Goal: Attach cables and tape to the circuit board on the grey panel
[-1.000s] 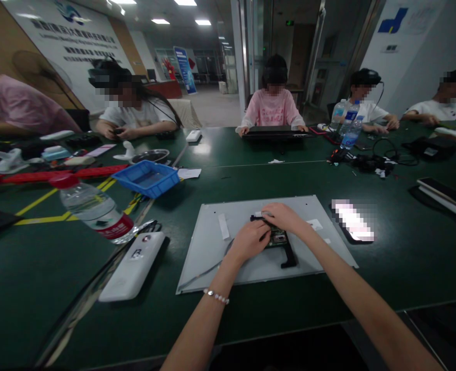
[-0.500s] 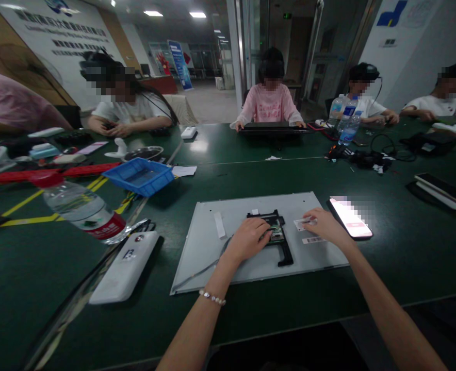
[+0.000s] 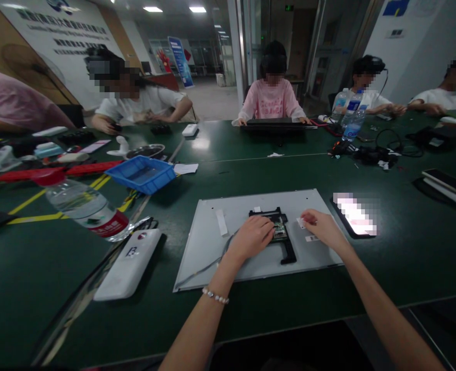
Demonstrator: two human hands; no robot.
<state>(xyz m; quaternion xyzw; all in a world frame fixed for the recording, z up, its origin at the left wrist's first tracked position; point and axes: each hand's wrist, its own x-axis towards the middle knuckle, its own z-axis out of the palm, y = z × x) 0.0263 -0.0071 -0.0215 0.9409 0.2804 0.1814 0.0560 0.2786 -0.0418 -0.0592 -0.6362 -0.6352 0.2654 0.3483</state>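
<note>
A grey flat panel (image 3: 208,247) lies face down on the green table before me. On its middle sits a small green circuit board in a black bracket (image 3: 280,234). My left hand (image 3: 251,237) rests on the board's left side, fingers curled down on it. My right hand (image 3: 321,226) hovers just right of the board, fingertips pinched at a small white label (image 3: 300,222); a second label (image 3: 312,238) lies on the panel below the hand. A thin grey cable (image 3: 208,265) runs from the board toward the panel's lower left corner.
A lit phone (image 3: 354,214) lies right of the panel. A white device (image 3: 129,263), a tipped water bottle (image 3: 83,206) and a blue tray (image 3: 143,175) are to the left. Cables (image 3: 371,152) and bottles (image 3: 349,121) sit at far right. Several people work across the table.
My right hand left the board, moved right to the labels near the phone, then drew slightly back toward the board. My left hand stayed on the board.
</note>
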